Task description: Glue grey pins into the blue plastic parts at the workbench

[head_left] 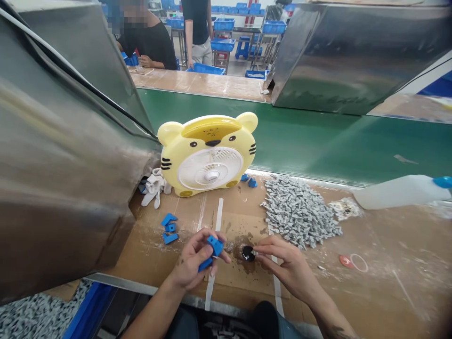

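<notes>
My left hand [199, 261] is closed around blue plastic parts [215, 245], one held up at the fingertips and another lower against the fingers. Just right of it, my right hand [282, 261] pinches a small grey plastic piece [254, 253], mostly hidden by the fingertips. That piece is at the edge of a small round black dish [247, 254] on the cardboard; whether they touch I cannot tell. Dark wet spots surround the dish. Several loose blue parts [170, 228] lie left of my left hand. Beyond my right hand is a large heap of small grey plastic pieces [300, 212].
A yellow animal-faced fan [212, 160] stands behind my hands, with white gloves [155, 186] beside it. At right lie a translucent bottle [395, 192] and a red disc [346, 262]. Metal housings [70, 141] flank the green conveyor belt [318, 136]. Two people are across it.
</notes>
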`<state>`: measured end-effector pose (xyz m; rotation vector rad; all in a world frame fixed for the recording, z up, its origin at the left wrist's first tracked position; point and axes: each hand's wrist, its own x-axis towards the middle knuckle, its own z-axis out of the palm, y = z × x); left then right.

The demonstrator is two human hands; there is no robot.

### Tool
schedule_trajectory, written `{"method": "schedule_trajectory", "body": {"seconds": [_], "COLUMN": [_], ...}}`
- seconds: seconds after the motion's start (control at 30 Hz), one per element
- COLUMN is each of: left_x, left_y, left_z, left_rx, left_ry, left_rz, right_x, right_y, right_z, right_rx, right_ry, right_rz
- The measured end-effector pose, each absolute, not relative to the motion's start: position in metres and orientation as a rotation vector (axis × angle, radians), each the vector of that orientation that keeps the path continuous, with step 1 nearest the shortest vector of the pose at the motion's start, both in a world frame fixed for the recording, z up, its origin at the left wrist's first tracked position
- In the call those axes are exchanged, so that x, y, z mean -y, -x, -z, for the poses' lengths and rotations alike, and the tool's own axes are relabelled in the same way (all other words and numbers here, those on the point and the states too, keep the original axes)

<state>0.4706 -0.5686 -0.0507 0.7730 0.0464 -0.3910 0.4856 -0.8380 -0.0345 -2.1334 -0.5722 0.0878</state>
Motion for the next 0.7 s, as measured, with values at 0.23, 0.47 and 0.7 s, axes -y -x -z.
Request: {"method": "schedule_trajectory", "body": {"seconds": [0.23, 0.47, 0.7], "left_x": [0.577, 0.585, 0.593], "left_y": [-0.473, -0.478, -0.477], "left_z": [0.048, 0.044, 0.034], "left_rx": [0.2, 0.423, 0.395], "left_ry": [-1.615, -1.699, -1.649], "left_rz": [0.217, 0.092, 0.134], "right_x": [0.838, 0.824, 0.805], "right_y": [-0.484, -0.478, -0.482], "right_z": [0.031, 0.005, 0.001], "right_rx": [0.583, 0.463, 0.499], "right_ry": [2.134, 1.869, 1.869], "right_rz": [-0.053, 0.029, -0.006]}}
